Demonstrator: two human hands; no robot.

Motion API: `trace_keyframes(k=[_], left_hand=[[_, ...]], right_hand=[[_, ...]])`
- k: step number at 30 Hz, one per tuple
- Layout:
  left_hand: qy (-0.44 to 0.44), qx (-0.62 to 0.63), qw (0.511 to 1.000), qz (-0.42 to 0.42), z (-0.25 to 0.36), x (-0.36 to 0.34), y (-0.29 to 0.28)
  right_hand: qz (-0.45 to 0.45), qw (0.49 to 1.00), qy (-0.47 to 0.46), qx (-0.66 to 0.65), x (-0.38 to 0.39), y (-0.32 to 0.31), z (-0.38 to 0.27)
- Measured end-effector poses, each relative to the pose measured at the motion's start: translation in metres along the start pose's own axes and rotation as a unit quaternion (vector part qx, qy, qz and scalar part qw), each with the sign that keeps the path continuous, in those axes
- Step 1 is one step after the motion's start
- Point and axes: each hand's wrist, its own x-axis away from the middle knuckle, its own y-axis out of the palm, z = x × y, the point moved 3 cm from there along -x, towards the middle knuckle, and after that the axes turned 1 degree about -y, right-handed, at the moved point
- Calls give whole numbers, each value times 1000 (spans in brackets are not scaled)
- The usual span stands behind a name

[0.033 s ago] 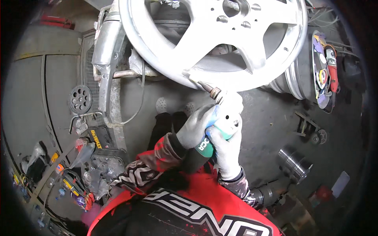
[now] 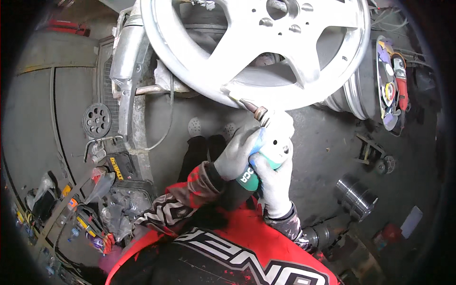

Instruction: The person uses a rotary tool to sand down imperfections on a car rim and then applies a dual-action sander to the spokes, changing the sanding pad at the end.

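Both my hands wear grey-white work gloves with blue patches and are wrapped round a green die grinder (image 2: 250, 179). My left hand (image 2: 237, 154) grips its body from the left. My right hand (image 2: 273, 183) holds it from the right and below. A brass-coloured collar and a dark tapered tip point up and left from the tool's front. The tip is at the lower lip of a large silver alloy wheel (image 2: 266, 35), beside a small mark on the rim; whether it touches is too bright to tell. Glare washes out the tool's front and nearby fingers.
A silver metal cylinder on a frame (image 2: 130, 52) stands left of the wheel, a cable hanging below. At right, another rim (image 2: 354, 97) stands beside a tray holding a red angle grinder (image 2: 402, 90). A shiny metal drum (image 2: 355, 198) is lower right; cases and bags (image 2: 118, 204) clutter lower left.
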Motion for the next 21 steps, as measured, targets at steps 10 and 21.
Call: trace_keyframes(k=[10,21], left_hand=[[-108,222,965,-91,-59,-36,95],[-146,391,896,-153,-86,-71,123]], right_hand=[[82,994,-26,64,-5,-89,-26],[133,971,-93,178,-17,-102,-49]])
